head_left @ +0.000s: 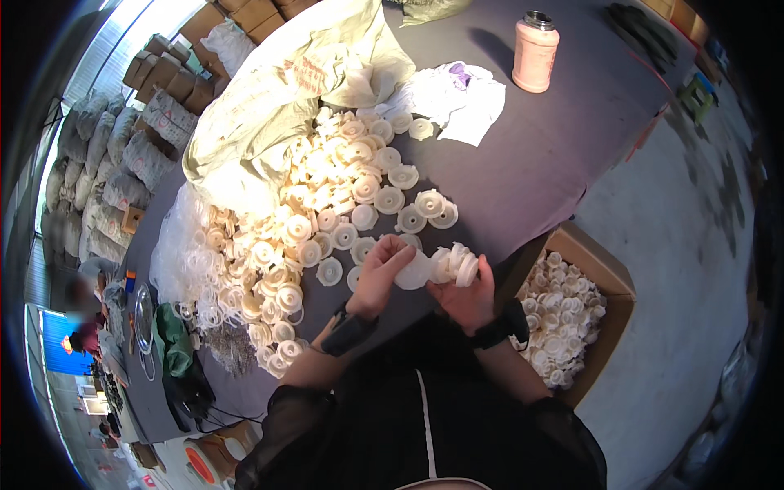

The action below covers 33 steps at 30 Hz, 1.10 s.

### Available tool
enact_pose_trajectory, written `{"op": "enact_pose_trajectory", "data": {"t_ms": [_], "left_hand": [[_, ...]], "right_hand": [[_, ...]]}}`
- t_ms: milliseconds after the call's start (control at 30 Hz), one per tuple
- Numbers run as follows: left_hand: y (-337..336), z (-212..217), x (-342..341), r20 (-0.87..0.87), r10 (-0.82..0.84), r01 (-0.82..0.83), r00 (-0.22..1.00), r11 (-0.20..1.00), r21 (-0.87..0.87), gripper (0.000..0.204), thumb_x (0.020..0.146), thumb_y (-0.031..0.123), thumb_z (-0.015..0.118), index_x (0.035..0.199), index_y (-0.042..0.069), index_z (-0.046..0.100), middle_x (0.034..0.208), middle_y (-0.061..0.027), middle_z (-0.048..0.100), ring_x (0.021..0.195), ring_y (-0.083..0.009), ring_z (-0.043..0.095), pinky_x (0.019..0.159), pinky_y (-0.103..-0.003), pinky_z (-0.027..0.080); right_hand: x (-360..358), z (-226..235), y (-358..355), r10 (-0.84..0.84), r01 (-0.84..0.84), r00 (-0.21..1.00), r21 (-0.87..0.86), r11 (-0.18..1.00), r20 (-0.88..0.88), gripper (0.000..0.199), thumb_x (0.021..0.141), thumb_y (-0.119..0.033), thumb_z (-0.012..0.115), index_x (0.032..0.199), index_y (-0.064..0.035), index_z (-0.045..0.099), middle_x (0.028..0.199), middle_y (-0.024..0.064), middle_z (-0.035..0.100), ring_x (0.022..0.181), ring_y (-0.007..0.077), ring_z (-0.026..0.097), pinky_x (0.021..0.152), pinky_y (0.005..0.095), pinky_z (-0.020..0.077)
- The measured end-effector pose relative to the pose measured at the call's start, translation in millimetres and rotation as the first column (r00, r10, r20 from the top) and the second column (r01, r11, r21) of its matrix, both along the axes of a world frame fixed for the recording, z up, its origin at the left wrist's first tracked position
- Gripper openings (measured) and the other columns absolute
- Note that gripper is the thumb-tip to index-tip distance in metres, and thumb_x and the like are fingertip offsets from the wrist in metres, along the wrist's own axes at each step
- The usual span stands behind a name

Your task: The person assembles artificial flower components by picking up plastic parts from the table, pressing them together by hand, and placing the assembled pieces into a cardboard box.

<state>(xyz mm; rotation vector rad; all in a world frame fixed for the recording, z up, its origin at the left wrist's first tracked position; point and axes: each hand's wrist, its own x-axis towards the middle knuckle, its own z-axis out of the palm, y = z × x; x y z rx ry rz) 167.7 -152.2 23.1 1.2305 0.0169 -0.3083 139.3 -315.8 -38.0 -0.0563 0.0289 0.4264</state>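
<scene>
My left hand (378, 273) and my right hand (467, 296) meet above the near edge of a dark grey table (531, 155). Together they hold a white round plastic part (415, 270); the left fingers pinch its flat disc. The right hand also grips a short stack of similar white plastic pieces (457, 264). Beyond the hands lies a big heap of cream-white round plastic parts (327, 212), spilling from a large pale sack (269, 114).
A cardboard box (600, 265) filled with white parts stands to my right, below the table edge. A pink bottle (535, 51) stands at the far side, white cloth (457, 98) beside it. Thin white rings (196, 278) lie at the left. Stacked sacks and boxes (139, 122) line the far left.
</scene>
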Motion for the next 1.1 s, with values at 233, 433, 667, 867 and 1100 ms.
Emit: {"op": "enact_pose_trajectory", "data": {"t_ms": [233, 433, 667, 867, 1100], "left_hand": [[-8, -19, -62, 0.299, 0.255, -0.337, 0.920, 0.902, 0.270, 0.007, 0.088, 0.011, 0.049, 0.088, 0.004, 0.047, 0.075, 0.0033, 0.049, 0.068, -0.0041, 0.045, 0.060, -0.018, 0.038], [-3, -27, -92, 0.444, 0.230, -0.443, 0.866, 0.765, 0.467, 0.009, 0.081, 0.007, 0.057, 0.082, 0.002, 0.049, 0.064, -0.0047, 0.049, 0.058, -0.0109, 0.047, 0.056, -0.023, 0.040], [11, -25, -93, 0.732, -0.030, -0.582, 0.681, 0.584, 0.566, 0.015, 0.074, 0.003, 0.060, 0.089, 0.004, 0.057, 0.067, -0.0082, 0.056, 0.056, -0.0231, 0.053, 0.051, -0.030, 0.042], [18, -24, -99, 0.682, 0.154, -0.595, 0.715, 0.645, 0.479, 0.016, 0.079, 0.001, 0.056, 0.094, 0.003, 0.058, 0.062, -0.0031, 0.051, 0.050, -0.0117, 0.046, 0.048, -0.023, 0.037], [53, -31, -111, 0.514, 0.344, -0.593, 0.786, 0.657, 0.466, 0.011, 0.082, 0.001, 0.054, 0.092, 0.001, 0.058, 0.062, 0.0016, 0.052, 0.053, -0.0020, 0.042, 0.048, -0.017, 0.035]], "right_hand": [[-28, 3, 42, 0.054, -0.021, 0.983, 0.184, 0.983, -0.175, 0.051, 0.087, -0.049, 0.034, 0.118, -0.0112, 0.045, 0.123, 0.0096, 0.044, 0.117, 0.0266, 0.039, 0.102, 0.0440, 0.0232], [-54, -6, 57, 0.105, -0.079, 0.971, 0.123, 0.989, -0.216, 0.052, 0.087, -0.049, 0.035, 0.120, -0.0107, 0.045, 0.123, 0.0098, 0.045, 0.116, 0.0266, 0.039, 0.100, 0.0429, 0.0254], [-64, -5, 61, 0.223, -0.204, 0.950, 0.108, 0.973, -0.220, 0.049, 0.087, -0.047, 0.036, 0.117, -0.0106, 0.048, 0.118, 0.0090, 0.051, 0.110, 0.0258, 0.046, 0.096, 0.0409, 0.0319], [-61, -7, 43, 0.170, -0.170, 0.949, 0.024, 0.985, -0.264, 0.047, 0.085, -0.051, 0.039, 0.106, -0.0110, 0.054, 0.100, 0.0071, 0.058, 0.087, 0.0237, 0.053, 0.068, 0.0329, 0.0426], [-76, -81, -80, -0.131, 0.002, 0.957, -0.448, 0.894, -0.258, 0.046, 0.086, -0.051, 0.037, 0.105, -0.0128, 0.054, 0.097, 0.0051, 0.059, 0.084, 0.0201, 0.056, 0.062, 0.0346, 0.0462]]}}
